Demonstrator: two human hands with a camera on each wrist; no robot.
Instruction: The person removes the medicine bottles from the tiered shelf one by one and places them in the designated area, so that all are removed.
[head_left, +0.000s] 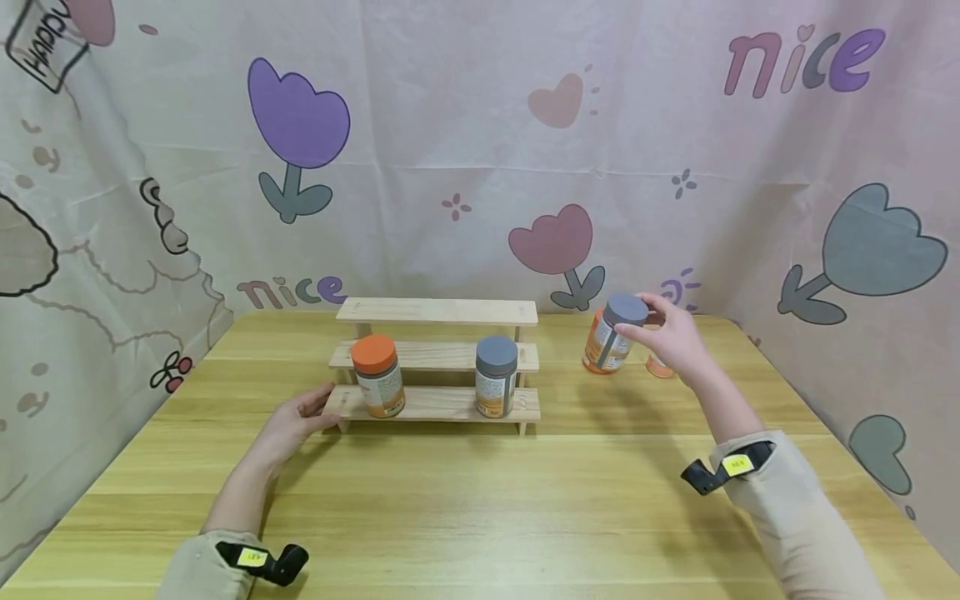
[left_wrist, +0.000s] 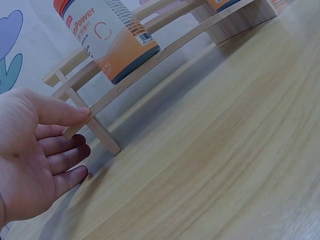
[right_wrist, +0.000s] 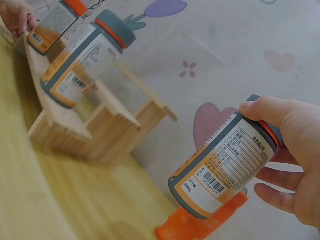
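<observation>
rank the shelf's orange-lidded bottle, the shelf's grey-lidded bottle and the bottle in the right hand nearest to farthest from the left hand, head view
In the head view, from the left hand:
1. Orange-lidded bottle, left part of the lowest step
2. Grey-lidded bottle, right part of the same step
3. Held bottle, in the right hand, right of the wooden rack

From where I stand, the wood-grained tabletop (head_left: 480, 508) bears a three-step wooden rack (head_left: 437, 311) at about eleven o'clock from its middle. Upright on the lowest step stand an orange-lidded jar (head_left: 380, 382), toward nine o'clock, and a grey-lidded jar (head_left: 496, 379), toward three, well apart. Something orange (head_left: 660, 370), partly hidden, sits on the tabletop around two o'clock.
</observation>
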